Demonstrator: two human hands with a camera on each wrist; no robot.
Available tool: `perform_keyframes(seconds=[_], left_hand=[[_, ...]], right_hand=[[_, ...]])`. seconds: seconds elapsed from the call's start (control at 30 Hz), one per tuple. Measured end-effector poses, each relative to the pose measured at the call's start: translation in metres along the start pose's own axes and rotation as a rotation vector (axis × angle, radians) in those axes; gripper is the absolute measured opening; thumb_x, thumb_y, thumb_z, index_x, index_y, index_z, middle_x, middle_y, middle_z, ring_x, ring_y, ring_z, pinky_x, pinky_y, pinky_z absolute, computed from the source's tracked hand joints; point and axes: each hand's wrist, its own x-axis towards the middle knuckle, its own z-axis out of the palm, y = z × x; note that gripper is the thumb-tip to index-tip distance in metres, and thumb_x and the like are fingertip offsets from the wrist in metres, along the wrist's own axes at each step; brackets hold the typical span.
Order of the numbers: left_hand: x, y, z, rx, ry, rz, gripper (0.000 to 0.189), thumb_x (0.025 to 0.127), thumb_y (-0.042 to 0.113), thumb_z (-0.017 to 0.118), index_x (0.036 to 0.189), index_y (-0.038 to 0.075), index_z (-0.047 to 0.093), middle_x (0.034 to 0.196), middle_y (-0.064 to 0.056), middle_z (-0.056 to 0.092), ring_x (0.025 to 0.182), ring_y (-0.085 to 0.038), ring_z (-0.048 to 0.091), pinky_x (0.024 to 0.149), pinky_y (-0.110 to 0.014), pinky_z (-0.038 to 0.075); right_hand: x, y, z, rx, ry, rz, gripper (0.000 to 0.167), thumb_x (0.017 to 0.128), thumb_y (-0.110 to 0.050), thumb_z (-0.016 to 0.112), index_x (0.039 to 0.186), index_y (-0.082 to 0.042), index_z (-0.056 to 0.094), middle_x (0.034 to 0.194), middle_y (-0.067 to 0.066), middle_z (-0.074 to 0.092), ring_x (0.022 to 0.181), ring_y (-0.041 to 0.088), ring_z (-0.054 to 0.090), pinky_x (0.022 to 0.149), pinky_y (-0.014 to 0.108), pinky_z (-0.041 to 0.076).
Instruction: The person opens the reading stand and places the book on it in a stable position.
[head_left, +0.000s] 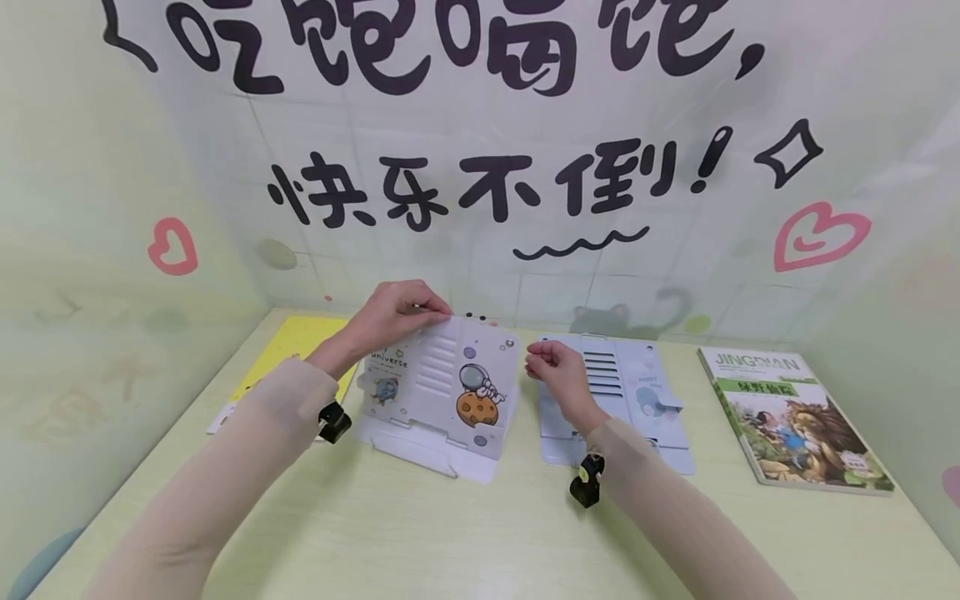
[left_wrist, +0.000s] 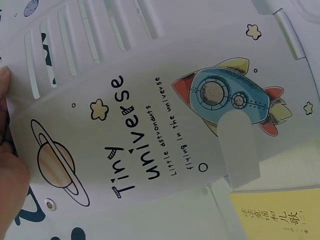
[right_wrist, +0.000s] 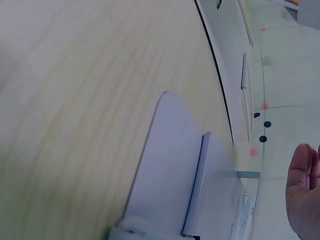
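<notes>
A white book stand (head_left: 420,387) printed with an astronaut leans back with its panel raised. My left hand (head_left: 401,312) pinches the panel's top edge. In the left wrist view, that panel (left_wrist: 140,135) shows a rocket, a ringed planet, slots and "Tiny universe" lettering; only part of the left hand (left_wrist: 10,175) appears at the edge. My right hand (head_left: 558,375) hovers above a second, pale blue book stand (head_left: 558,417), fingers loosely bent around nothing. In the right wrist view, the right hand (right_wrist: 305,195) is apart from the stand's pale plates (right_wrist: 170,165).
A yellow book (head_left: 292,346) lies at the left, partly behind the white stand and left arm. On the right is a thick picture-cover book (head_left: 795,417). The wooden table (head_left: 480,542) ends at a printed wall sheet (head_left: 480,275).
</notes>
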Motion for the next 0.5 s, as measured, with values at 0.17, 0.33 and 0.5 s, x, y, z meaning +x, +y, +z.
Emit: perform_keyframes(seconds=[0.17, 0.33, 0.5], left_hand=[[-0.006, -0.001, -0.006, -0.012, -0.015, 0.046, 0.008, 0.084, 0.005, 0.068, 0.091, 0.005, 0.073, 0.088, -0.005, 0.069, 0.078, -0.014, 0.062, 0.07, -0.022, 0.051], [-0.012, 0.001, -0.012, -0.04, -0.057, 0.064, 0.009, 0.084, 0.003, 0.068, 0.091, 0.005, 0.073, 0.087, -0.005, 0.069, 0.078, -0.011, 0.06, 0.068, -0.021, 0.05], [-0.019, 0.007, -0.02, -0.066, -0.119, 0.073, 0.009, 0.084, 0.002, 0.067, 0.09, 0.006, 0.073, 0.085, -0.003, 0.068, 0.075, -0.011, 0.059, 0.066, -0.023, 0.049]], right_hand=[[0.005, 0.001, 0.006, -0.039, -0.017, 0.021, 0.022, 0.09, 0.0, 0.059, 0.109, 0.01, 0.059, 0.098, 0.024, 0.062, 0.088, 0.028, 0.065, 0.074, 0.024, 0.055], [0.012, 0.002, 0.011, -0.089, -0.019, 0.04, 0.021, 0.088, 0.002, 0.06, 0.107, 0.011, 0.06, 0.089, 0.016, 0.063, 0.077, 0.017, 0.065, 0.073, 0.024, 0.055], [0.02, -0.001, 0.014, -0.164, -0.012, 0.048, 0.021, 0.088, 0.002, 0.061, 0.106, 0.01, 0.061, 0.089, 0.016, 0.064, 0.073, 0.011, 0.063, 0.073, 0.024, 0.055]])
